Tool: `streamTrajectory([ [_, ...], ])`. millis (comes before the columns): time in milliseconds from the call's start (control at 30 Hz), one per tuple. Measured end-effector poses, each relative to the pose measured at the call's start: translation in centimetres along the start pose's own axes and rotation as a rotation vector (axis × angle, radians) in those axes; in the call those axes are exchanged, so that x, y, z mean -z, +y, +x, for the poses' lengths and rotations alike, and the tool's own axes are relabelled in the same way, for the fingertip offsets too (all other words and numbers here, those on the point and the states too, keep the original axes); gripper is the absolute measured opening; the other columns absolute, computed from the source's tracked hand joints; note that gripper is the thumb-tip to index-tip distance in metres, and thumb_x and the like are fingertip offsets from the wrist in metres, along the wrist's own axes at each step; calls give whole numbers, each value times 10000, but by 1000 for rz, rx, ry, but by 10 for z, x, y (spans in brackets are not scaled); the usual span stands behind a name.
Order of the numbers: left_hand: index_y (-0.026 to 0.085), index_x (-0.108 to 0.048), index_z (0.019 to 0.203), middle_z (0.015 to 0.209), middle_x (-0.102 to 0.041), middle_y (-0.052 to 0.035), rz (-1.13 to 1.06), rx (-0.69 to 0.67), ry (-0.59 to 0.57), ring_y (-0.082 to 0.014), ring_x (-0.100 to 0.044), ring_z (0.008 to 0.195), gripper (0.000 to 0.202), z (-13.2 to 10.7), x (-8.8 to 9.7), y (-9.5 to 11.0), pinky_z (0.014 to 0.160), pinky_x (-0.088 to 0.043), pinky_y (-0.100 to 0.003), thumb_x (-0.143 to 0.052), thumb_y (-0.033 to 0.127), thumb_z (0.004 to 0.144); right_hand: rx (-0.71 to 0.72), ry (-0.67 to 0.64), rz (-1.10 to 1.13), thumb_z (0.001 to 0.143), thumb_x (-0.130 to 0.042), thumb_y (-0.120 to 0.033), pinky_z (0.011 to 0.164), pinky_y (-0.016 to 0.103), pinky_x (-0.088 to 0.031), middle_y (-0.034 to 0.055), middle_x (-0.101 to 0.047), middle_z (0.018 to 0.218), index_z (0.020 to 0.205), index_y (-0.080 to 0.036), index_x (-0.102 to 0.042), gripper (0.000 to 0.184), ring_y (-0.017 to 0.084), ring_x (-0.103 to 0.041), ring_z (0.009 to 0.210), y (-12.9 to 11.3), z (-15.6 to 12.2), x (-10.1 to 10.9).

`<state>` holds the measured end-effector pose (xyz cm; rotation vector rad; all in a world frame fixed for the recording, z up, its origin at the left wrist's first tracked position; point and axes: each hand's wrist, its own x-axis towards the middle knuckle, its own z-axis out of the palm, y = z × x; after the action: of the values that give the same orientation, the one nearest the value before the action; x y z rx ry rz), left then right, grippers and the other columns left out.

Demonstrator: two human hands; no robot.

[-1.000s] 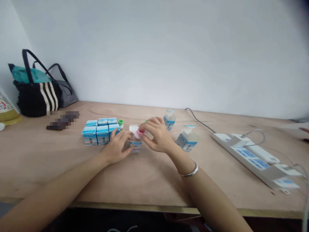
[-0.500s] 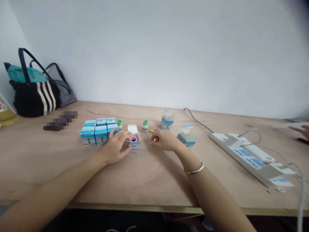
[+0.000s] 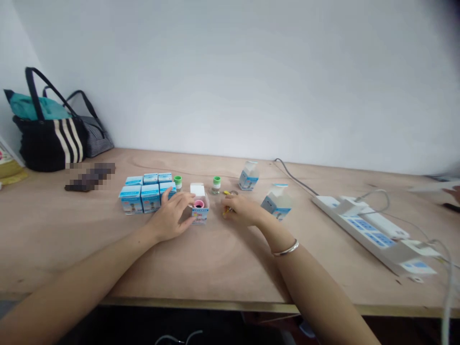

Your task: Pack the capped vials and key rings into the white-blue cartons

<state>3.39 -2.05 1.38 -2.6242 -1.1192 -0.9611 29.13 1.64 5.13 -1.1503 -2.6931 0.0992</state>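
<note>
My left hand (image 3: 171, 216) rests against the left side of a small open cardboard box (image 3: 200, 218), its thumb near the front and its fingertips at the back, holding it upright. Inside the box shows a pink-rimmed round top (image 3: 199, 205) with a dark centre. To the right, my right hand (image 3: 241, 209) is closed low over the table, its fingertips pinching a small yellow piece (image 3: 225, 209) that is mostly hidden. Just beyond those fingers lies another small yellow item (image 3: 227, 192). Two small clear jars with green lids, one jar (image 3: 216, 185) and another jar (image 3: 178, 183), stand behind.
Several closed blue-and-white boxes (image 3: 131, 200) stand grouped at left. Two open boxes, one box (image 3: 248, 177) farther back and one box (image 3: 276, 203) nearer, are at right. A power strip (image 3: 366, 235) with cables, a black bag (image 3: 46, 143) and another person's hand (image 3: 453, 192) lie further out.
My right hand has lowered slightly, its fingertips closing on the yellow piece. My left hand stays at the open box. The other person's hand has moved right, partly out of view.
</note>
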Motion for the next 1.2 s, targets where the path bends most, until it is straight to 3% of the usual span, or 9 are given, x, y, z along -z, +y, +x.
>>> streamTrajectory([
  [67, 235, -506, 1162, 1260, -565, -83, 3, -15, -10, -252, -495, 1193, 363, 0, 0, 0, 1099, -116, -523, -541, 288, 805, 12, 141, 107, 727, -614, -103, 640, 255, -415, 15, -614, 721, 719, -174, -604, 72, 140, -558, 684, -3, 1, 3],
  [133, 241, -497, 1206, 1274, -555, -84, 8, -22, -15, -250, -491, 1198, 400, 0, 1, 0, 1103, -99, -522, -537, 282, 810, -12, 400, 230, 770, -617, -191, 640, 265, -417, 14, -622, 722, 804, -178, -626, 38, 140, -553, 680, -8, 2, 7],
  [200, 242, -501, 1219, 1278, -551, -85, 13, -22, -12, -254, -493, 1197, 414, 0, 1, 0, 1104, -91, -526, -538, 284, 809, -48, 625, 362, 790, -624, -294, 625, 271, -417, 17, -628, 734, 921, -189, -642, 169, 139, -545, 669, -19, 4, 11],
  [267, 243, -510, 1216, 1276, -551, -85, 13, -22, -12, -259, -496, 1194, 420, 1, 1, 0, 1102, -99, -531, -548, 289, 800, -81, 746, 479, 800, -614, -362, 585, 268, -411, 12, -625, 722, 954, -202, -649, 224, 129, -525, 624, -34, 8, 13],
  [333, 241, -517, 1209, 1277, -551, -87, 10, -22, -17, -262, -496, 1194, 418, 1, 1, -1, 1098, -129, -529, -553, 293, 796, -108, 806, 571, 804, -603, -398, 532, 257, -396, 4, -610, 685, 872, -198, -642, 215, 114, -492, 563, -51, 14, 10],
  [500, 205, -533, 1179, 1277, -551, -106, 15, -41, 12, -264, -494, 1197, 405, 1, -1, -3, 1067, -253, -480, -560, 303, 786, -139, 812, 520, 782, -622, -393, 501, 238, -402, -9, -600, 636, 765, -199, -570, 201, 103, -507, 515, -78, 30, -5],
  [767, 187, -517, 1208, 1258, -561, -112, 10, -112, 38, -247, -529, 1155, 432, 3, 0, -5, 1039, -332, -433, -554, 326, 801, -220, 797, 169, 778, -585, -306, 562, 253, -403, 9, -613, 611, 677, -208, -536, 149, 146, -563, 590, -69, 37, -16],
  [967, 185, -526, 1205, 1236, -575, -114, 14, -108, 40, -258, -534, 1146, 434, 3, 1, -4, 1036, -341, -449, -560, 326, 796, -310, 779, 53, 774, -566, -274, 540, 263, -355, 3, -608, 590, 804, -206, -551, 76, 161, -547, 552, -69, 41, -19],
  [1200, 181, -523, 1212, 1236, -578, -113, 18, -101, 35, -258, -529, 1153, 448, 3, 1, -3, 1041, -337, -453, -565, 330, 791, -202, 697, -174, 822, -566, -340, 666, 314, -324, 43, -644, 661, 756, -196, -575, 159, 191, -573, 684, -73, 38, -21],
])
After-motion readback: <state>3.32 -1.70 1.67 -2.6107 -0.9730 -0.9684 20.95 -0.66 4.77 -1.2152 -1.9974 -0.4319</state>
